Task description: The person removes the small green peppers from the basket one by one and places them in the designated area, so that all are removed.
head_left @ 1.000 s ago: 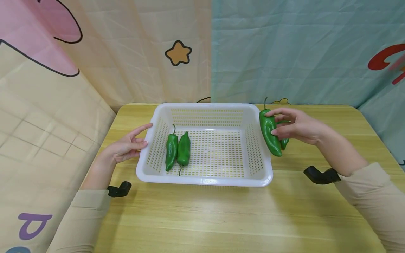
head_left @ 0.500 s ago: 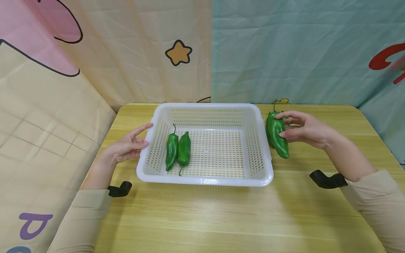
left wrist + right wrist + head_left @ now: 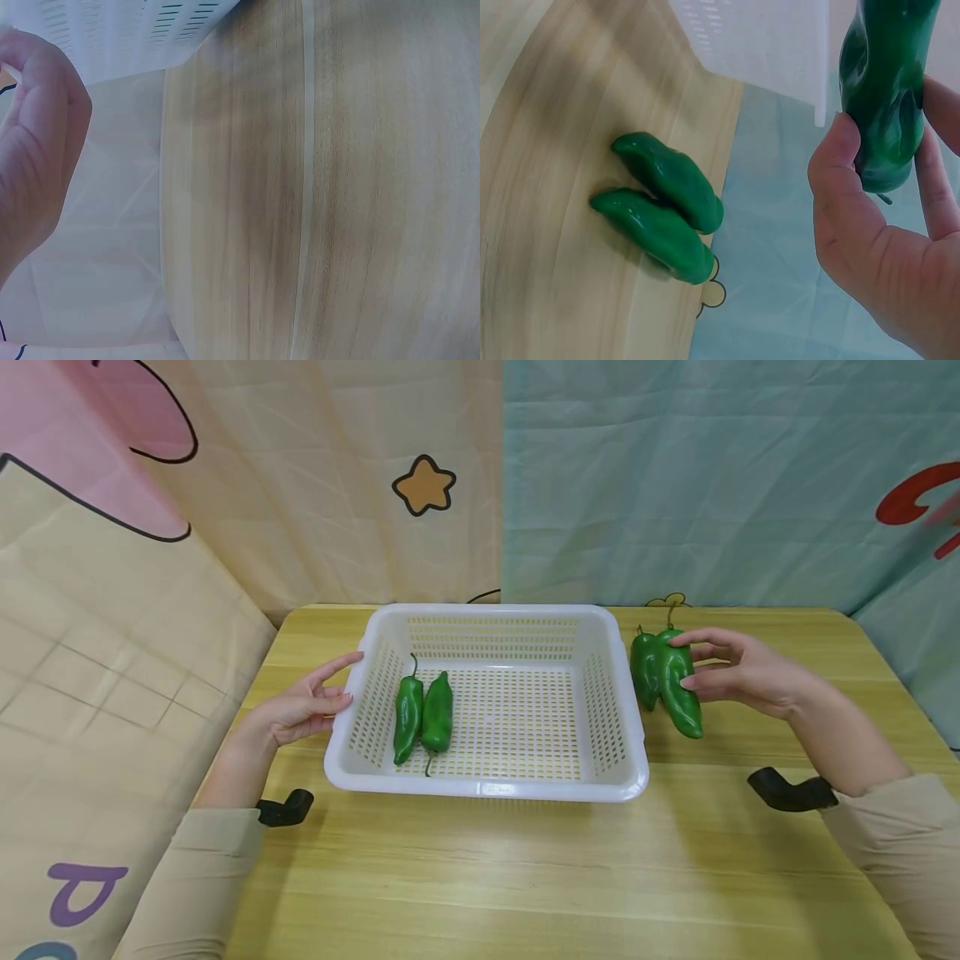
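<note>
My right hand (image 3: pixel 738 672) holds a glossy green pepper (image 3: pixel 678 689) between thumb and fingers, raised to the right of the white basket (image 3: pixel 495 789). In the right wrist view two more green peppers (image 3: pixel 660 240) lie side by side on the table; in the head view only one pepper (image 3: pixel 643 664) shows beside the held one. Inside the basket, toward its left end, are a long pepper (image 3: pixel 407 722) and a second pepper (image 3: pixel 437 714) pointing the other way. My left hand (image 3: pixel 300 706) touches the basket's left rim with its fingertips, the lower fingers partly hidden.
The wooden table (image 3: pixel 480 885) extends in front of the basket and to both sides. Printed fabric curtains (image 3: pixel 645 485) stand close behind its far edge and on the left. A black bracket sits at each wrist.
My right hand has moved right with its pepper, away from the basket's right rim, and a pepper behind it has come into sight. The left hand and basket have stayed put.
</note>
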The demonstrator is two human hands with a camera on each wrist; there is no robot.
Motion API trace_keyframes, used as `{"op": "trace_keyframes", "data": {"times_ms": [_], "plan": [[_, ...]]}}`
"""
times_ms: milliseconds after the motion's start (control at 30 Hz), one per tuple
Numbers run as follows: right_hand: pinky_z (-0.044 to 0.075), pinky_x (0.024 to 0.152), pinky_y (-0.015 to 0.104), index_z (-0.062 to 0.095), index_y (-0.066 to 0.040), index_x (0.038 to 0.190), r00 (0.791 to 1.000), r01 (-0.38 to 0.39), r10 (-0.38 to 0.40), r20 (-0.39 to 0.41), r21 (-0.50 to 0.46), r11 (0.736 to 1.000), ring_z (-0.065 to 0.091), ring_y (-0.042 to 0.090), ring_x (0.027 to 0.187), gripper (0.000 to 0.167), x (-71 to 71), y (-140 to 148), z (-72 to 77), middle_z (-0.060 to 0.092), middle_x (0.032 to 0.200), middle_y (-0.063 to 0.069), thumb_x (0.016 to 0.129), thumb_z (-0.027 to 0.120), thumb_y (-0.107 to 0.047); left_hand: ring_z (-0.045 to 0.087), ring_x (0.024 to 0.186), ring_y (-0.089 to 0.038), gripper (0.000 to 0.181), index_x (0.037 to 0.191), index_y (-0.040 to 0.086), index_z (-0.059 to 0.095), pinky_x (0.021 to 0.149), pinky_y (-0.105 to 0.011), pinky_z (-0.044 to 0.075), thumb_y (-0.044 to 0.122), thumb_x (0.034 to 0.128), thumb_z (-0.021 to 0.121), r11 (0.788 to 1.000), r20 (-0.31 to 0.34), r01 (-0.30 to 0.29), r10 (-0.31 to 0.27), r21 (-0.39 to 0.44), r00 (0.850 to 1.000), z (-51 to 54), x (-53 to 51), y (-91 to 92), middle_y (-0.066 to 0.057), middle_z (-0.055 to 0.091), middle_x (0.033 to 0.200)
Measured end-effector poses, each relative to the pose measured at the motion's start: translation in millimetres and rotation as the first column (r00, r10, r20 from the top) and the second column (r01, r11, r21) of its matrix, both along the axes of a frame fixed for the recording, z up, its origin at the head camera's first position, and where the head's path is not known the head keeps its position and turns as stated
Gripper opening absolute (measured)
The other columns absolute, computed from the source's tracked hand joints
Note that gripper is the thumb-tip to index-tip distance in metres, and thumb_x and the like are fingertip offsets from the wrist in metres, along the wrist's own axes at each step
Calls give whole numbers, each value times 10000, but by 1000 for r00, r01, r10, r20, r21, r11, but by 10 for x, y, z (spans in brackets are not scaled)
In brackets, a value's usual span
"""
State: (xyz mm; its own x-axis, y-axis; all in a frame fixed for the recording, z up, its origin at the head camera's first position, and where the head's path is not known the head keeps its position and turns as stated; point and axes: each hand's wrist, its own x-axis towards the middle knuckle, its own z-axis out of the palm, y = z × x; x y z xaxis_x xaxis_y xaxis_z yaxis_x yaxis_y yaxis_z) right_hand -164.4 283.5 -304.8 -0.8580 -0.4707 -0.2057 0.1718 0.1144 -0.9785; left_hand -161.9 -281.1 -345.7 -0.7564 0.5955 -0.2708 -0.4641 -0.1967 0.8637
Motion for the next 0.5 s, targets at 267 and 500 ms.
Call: {"op": "trace_keyframes", "data": {"times_ms": [267,500], "plan": [[558,732,376,563,-170,1190,1000,-14,14,-14,6,1000,644,245,873,462,11,98,-47,497,1089,126,861,519,152,628,980,-251,610,1404,246,257,800,-403,534,-54,930,496,1000,-4,3,-3,10,1000,-10,-1,11,-133,621,1074],[559,728,367,569,-176,1181,1000,-3,4,-26,24,1000,643,228,865,463,21,180,-102,502,1079,114,858,522,153,629,981,-250,574,1381,253,298,802,-400,533,-55,934,484,1000,-19,17,-16,25,1000,-22,-4,1,-133,624,1072]]}}
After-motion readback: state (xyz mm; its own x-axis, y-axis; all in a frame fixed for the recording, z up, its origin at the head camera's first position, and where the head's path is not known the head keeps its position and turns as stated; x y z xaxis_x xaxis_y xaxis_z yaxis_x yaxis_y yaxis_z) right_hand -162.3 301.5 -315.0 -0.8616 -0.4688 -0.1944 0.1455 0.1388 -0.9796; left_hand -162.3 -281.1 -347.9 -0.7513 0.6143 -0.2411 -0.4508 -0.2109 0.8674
